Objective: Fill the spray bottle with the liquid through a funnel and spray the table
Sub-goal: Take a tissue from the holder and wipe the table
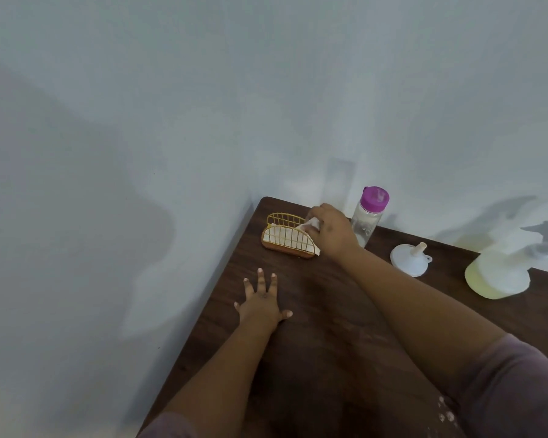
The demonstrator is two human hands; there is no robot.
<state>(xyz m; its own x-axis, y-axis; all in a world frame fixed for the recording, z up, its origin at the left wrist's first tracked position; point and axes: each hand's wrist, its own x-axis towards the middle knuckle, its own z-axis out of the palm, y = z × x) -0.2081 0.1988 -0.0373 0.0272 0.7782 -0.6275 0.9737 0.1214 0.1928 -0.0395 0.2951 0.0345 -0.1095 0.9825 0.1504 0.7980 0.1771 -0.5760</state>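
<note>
Fingers (314, 224) pinching crumpled white napkin (309, 223) — gold wire holder (287, 237), dark woodgrain table (329, 311).

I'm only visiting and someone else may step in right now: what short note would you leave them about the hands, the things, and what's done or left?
Left hand: flat on the table, fingers spread, holding nothing.
Right hand: pinching a white napkin at the wire napkin holder.
Water bottle: upright by the wall, purple lid on.
Funnel: lying on the table, not in any bottle.
Spray bottle: far right, blurred, pale yellow liquid inside.
Done: filling appears finished.
Left: cannot tell if the table was sprayed; wiping probably comes next.
</note>
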